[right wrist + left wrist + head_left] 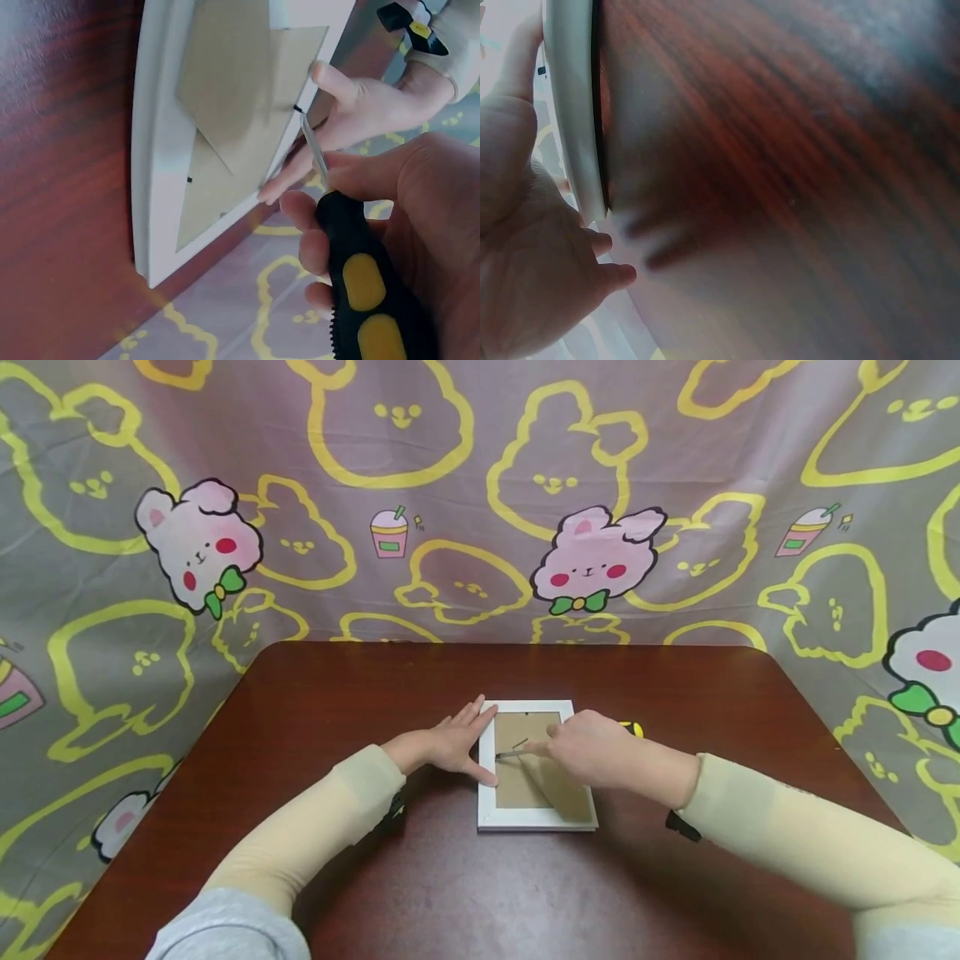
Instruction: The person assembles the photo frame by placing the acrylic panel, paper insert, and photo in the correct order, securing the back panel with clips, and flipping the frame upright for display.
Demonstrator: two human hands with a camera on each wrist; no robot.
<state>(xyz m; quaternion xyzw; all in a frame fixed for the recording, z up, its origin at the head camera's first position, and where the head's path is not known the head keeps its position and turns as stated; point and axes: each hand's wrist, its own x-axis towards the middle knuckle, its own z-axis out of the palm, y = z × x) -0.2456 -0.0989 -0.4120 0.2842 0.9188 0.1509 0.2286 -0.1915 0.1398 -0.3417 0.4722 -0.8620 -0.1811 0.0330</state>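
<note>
In the head view, the right hand (pixel 588 747) hid most of the screwdriver (pixel 364 281) and part of the picture frame's (pixel 510 818) right side. The contact between the screwdriver's tip (pixel 304 122) and a dark tab (pixel 296 107) was too small to make out. In the right wrist view, the handle ran off the bottom edge and the frame off the top. In the left wrist view, the left hand (pixel 452 745) was cut by the left edge, and the table (pixel 765 150) looked blurred. Both sleeves (pixel 795 835) left the head view.
</note>
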